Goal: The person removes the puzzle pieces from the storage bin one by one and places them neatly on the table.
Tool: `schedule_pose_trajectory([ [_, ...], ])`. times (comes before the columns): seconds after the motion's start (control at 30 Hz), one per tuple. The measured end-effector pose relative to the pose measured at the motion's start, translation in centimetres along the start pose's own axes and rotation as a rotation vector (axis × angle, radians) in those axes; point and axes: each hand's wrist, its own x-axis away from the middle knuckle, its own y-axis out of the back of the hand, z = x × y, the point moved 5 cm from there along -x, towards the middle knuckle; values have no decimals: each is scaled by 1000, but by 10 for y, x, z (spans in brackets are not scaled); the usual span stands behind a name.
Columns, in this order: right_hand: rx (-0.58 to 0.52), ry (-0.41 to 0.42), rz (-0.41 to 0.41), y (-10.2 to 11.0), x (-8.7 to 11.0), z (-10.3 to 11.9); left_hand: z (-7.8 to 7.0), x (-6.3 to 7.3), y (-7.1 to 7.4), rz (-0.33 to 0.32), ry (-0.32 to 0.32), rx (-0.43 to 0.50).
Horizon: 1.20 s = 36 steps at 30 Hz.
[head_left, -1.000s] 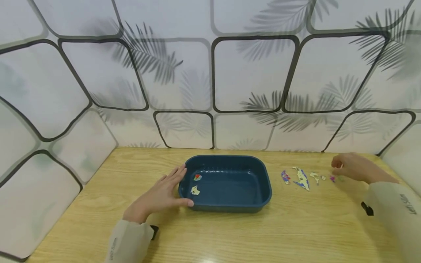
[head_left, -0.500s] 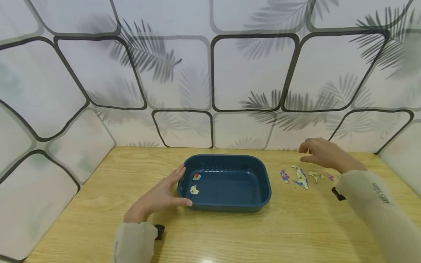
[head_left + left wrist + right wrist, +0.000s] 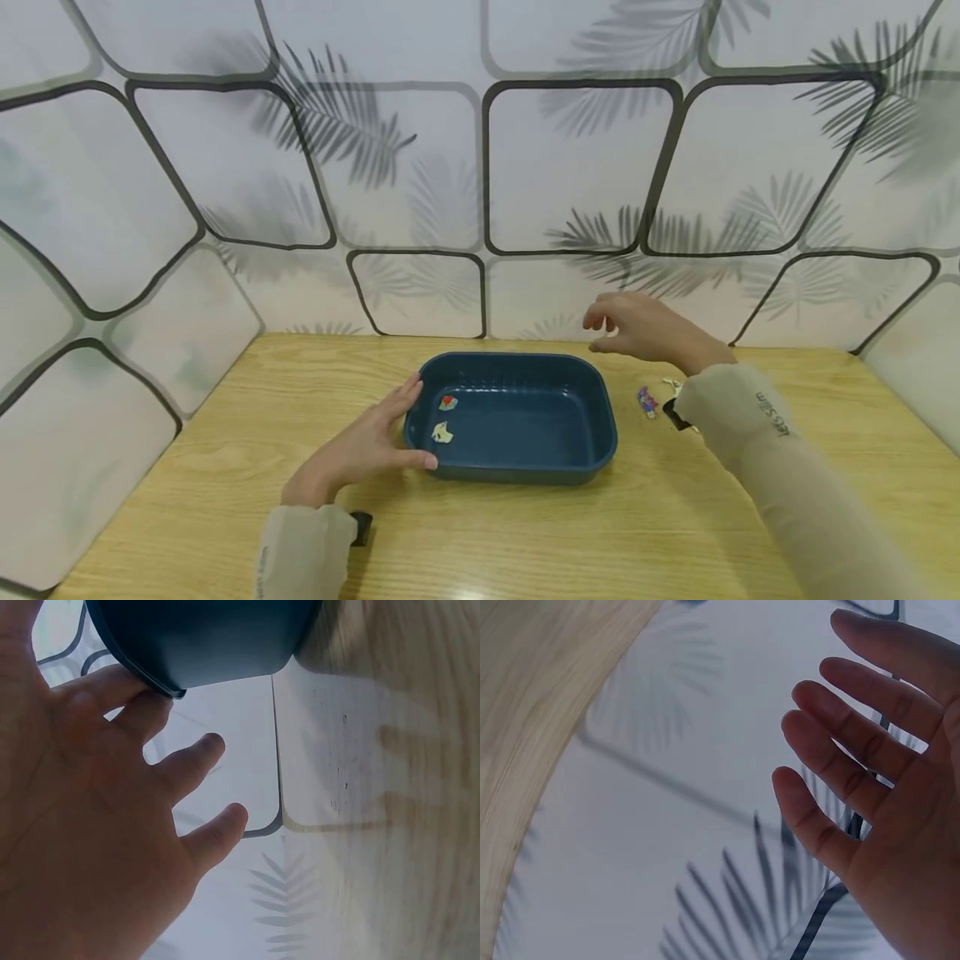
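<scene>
A dark blue rectangular tray (image 3: 517,477) stands on the wooden table. My left hand (image 3: 363,454) spreads along its left end, thumb by the front wall and fingertips at the left rim; the left wrist view shows the fingers mostly straight. Inside the tray lie a red-and-blue scrap (image 3: 447,403) and a cream scrap (image 3: 442,432), both small and ragged. My right hand (image 3: 645,329) hovers above and behind the tray's right back corner. Its fingers (image 3: 847,776) are loosely bent, with nothing visible between them in the right wrist view.
Right of the tray, a purple-and-pink scrap (image 3: 648,402) lies on the table (image 3: 525,533). Part of a cream scrap (image 3: 672,383) shows beside my right sleeve (image 3: 757,425), which covers the area beyond. A patterned wall covering (image 3: 577,167) rises behind the table.
My right hand has swept left from beyond the row of scraps toward the tray, rising a little; its forearm now covers most of the scraps. My left hand stays at the tray.
</scene>
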Motion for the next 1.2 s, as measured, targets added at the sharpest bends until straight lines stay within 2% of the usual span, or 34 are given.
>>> schedule_pose_trajectory([
  [0.3,-52,28,82,-20,-35,32,-2,1,1,-7,15,-36],
  [0.63,-28,91,159,-44,-63,64,-6,0,4,7,3,-230],
  [0.83,-37,114,193,-59,-73,73,-6,2,5,-4,-35,-306],
  [1.2,-73,67,265,-75,-80,79,-6,3,5,-22,-97,-372],
])
